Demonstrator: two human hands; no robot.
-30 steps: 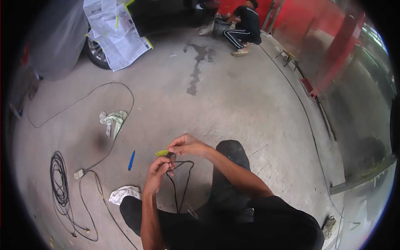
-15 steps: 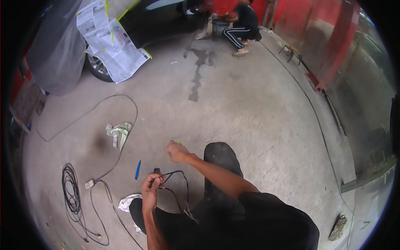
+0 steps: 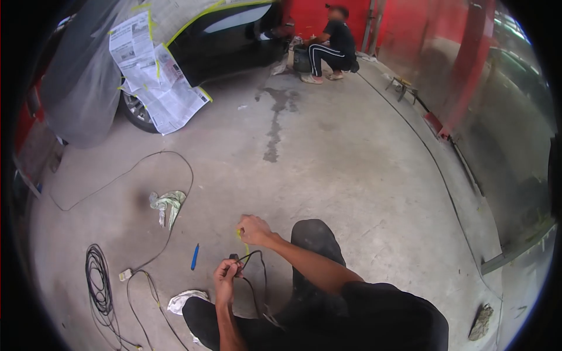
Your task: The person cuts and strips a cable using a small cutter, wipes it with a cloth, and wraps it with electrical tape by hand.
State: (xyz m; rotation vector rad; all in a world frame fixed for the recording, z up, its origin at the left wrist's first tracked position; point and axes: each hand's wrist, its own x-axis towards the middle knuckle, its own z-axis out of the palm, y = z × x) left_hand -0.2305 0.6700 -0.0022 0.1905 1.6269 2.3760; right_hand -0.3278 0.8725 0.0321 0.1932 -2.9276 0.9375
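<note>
My left hand (image 3: 225, 274), fingers closed, pinches a black cable (image 3: 264, 275) near a small dark block (image 3: 234, 257) at its end. The cable loops to the right and runs down toward my leg, with pale frayed ends near my lap. Above and to the right, my right hand (image 3: 255, 230) is closed on a thin strip of yellow tape (image 3: 247, 250), which hangs down toward the cable; whether it touches the cable I cannot tell. A blue pen-shaped tool (image 3: 194, 257) lies on the floor left of my hands.
Coiled black cable (image 3: 98, 278) and a white socket block (image 3: 125, 274) lie at left, below a pale rag (image 3: 168, 205). A car with newspaper (image 3: 170, 99) taped over its wheel stands behind. A person (image 3: 333, 44) squats by a dark bucket (image 3: 301, 58). A stone-like lump (image 3: 481, 323) lies right.
My view has tilted up slightly. The yellow strip now shows stretched between my hands, which are closer together. The squatting person sits more upright.
</note>
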